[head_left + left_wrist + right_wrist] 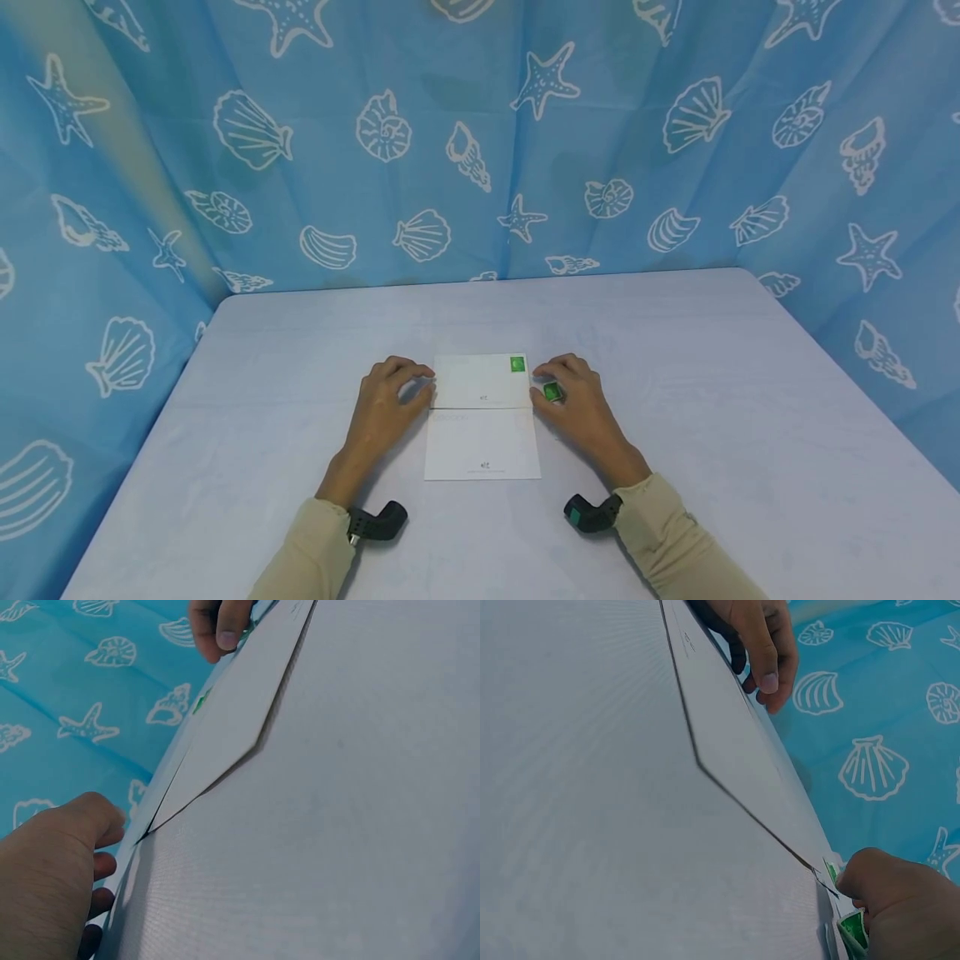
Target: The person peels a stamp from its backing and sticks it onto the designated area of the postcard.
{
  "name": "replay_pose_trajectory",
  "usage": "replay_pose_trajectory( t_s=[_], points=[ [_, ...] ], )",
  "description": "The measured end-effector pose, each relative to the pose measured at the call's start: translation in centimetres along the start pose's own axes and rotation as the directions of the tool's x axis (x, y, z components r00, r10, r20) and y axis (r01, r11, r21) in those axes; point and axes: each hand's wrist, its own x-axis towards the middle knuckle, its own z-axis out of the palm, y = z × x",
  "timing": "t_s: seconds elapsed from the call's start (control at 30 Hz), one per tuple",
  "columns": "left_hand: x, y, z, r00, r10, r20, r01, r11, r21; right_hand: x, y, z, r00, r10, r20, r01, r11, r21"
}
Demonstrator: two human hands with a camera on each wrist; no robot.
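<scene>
Two white envelopes lie one behind the other on the table. The far envelope (472,379) has a green stamp (517,364) in its upper right corner. The near envelope (483,446) has small print low in its middle. At the far envelope's left edge is my left hand (381,410), thumb and fingers bent loosely and apart from each other. My right hand (581,410) is at the opposite edge, with thumb and index finger apart. Beneath its palm lies a small green-topped piece (853,930), probably more stamps, partly hidden by the hand.
A pale cloth covers the table (247,417). Behind it and at both sides hangs a blue curtain (480,175) with white shells and starfish. Each wrist wears a black camera band; the left band (378,522) and right band (592,512) are above the near part of the table.
</scene>
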Motion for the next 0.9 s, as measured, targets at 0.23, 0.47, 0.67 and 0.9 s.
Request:
replay_pose_trajectory(
  t_s=[0.23, 0.47, 0.67, 0.9],
  points=[
    [0.0, 0.2, -0.1, 1.0, 0.016, -0.017, -0.016, 1.0, -0.008, -0.2, 0.2, -0.3, 1.0, -0.011, -0.012, 0.011, 1.0, 0.0],
    [0.0, 0.2, -0.2, 1.0, 0.006, -0.008, -0.006, 1.0, -0.007, -0.4, 0.2, -0.6, 1.0, 0.023, -0.006, -0.023, 0.999, -0.032],
    [-0.1, 0.2, -0.3, 1.0, 0.011, -0.013, -0.011, 1.0, -0.016, -0.9, 0.7, -1.0, 0.999, -0.01, -0.041, 0.01, 1.0, -0.021],
    [-0.1, 0.3, -0.2, 1.0, 0.023, -0.015, -0.023, 1.0, -0.011, -1.3, 1.3, -1.4, 0.999, -0.001, -0.049, 0.001, 1.0, -0.008]
  ],
)
